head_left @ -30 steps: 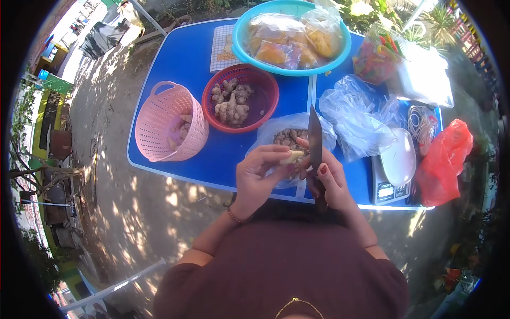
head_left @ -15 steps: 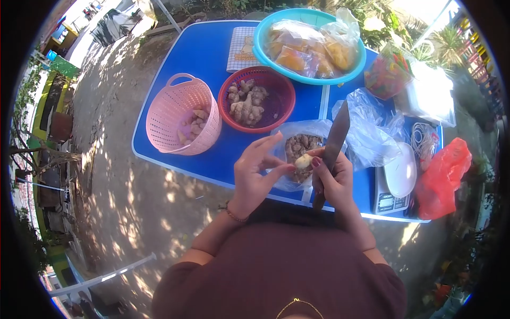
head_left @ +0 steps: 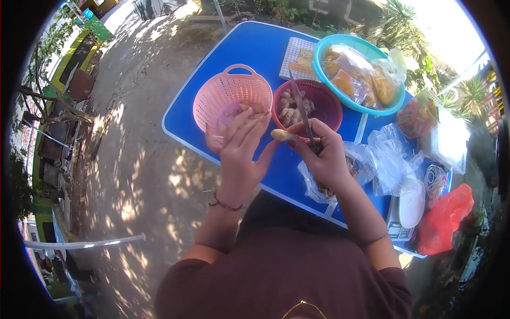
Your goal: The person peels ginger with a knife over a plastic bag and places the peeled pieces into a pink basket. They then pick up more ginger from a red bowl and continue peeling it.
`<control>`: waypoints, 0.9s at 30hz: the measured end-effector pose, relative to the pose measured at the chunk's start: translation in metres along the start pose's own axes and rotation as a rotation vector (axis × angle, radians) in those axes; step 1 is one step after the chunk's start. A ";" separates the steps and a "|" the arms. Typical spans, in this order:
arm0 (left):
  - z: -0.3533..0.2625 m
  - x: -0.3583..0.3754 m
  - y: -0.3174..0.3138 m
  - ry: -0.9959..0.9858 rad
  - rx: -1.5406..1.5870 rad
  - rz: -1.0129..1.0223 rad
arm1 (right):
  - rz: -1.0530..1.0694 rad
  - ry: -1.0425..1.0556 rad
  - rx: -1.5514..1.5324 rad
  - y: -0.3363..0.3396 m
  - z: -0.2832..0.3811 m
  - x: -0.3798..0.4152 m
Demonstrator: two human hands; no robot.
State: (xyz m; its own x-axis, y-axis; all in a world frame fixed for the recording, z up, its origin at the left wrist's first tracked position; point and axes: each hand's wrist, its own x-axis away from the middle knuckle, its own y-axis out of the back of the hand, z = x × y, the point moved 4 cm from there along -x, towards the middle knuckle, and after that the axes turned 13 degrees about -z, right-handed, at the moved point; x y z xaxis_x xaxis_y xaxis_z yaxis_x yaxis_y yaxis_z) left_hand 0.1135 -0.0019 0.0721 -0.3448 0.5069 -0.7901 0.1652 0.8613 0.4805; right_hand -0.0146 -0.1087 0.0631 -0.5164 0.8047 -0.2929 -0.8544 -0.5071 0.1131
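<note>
My left hand point(head_left: 243, 146) is open, fingers spread, in front of the pink basket point(head_left: 212, 90), which has several pale ginger pieces in its bottom. In my right hand point(head_left: 322, 149) are a knife point(head_left: 299, 101), its dark blade pointing up and away, and a peeled ginger piece point(head_left: 281, 135) held out toward the left. Behind the knife, the dark red basket point(head_left: 332, 109) holds knobbly unpeeled ginger point(head_left: 288, 111). Partly hidden by my right forearm, a clear plastic bag point(head_left: 313, 183) with brown scraps lies near the table edge.
A turquoise basin point(head_left: 393, 109) of bagged yellow food stands at the back, beside a checked pad point(head_left: 297, 56). On the right are clear plastic bags point(head_left: 390, 154), a white scale point(head_left: 411, 207), a red bag point(head_left: 446, 218) and a white container point(head_left: 449, 138).
The view has turned, shifting the table rightward. Both hands have moved from over the scrap bag toward the pink and red baskets, the knife and ginger piece still in my right hand.
</note>
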 end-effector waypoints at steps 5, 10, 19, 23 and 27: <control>0.027 -0.005 0.007 0.059 -0.047 0.003 | 0.066 0.029 -0.026 -0.043 -0.004 -0.028; 0.048 -0.006 0.011 0.096 -0.087 -0.009 | 0.114 0.054 0.121 -0.064 -0.006 -0.042; 0.030 -0.019 -0.002 0.017 -0.052 0.042 | -0.017 0.142 0.297 -0.022 -0.002 -0.041; 0.005 -0.024 -0.019 -0.088 0.196 0.080 | -0.069 0.046 0.390 0.027 0.002 -0.032; -0.023 -0.019 -0.048 -0.112 0.454 0.176 | -0.079 -0.116 0.494 0.069 0.010 -0.010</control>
State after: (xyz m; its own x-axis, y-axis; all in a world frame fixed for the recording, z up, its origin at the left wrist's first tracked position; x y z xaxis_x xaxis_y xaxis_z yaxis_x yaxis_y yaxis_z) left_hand 0.0914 -0.0538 0.0728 -0.1782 0.6255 -0.7596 0.6063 0.6778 0.4159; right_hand -0.0687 -0.1483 0.0831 -0.4283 0.8779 -0.2141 -0.8016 -0.2597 0.5385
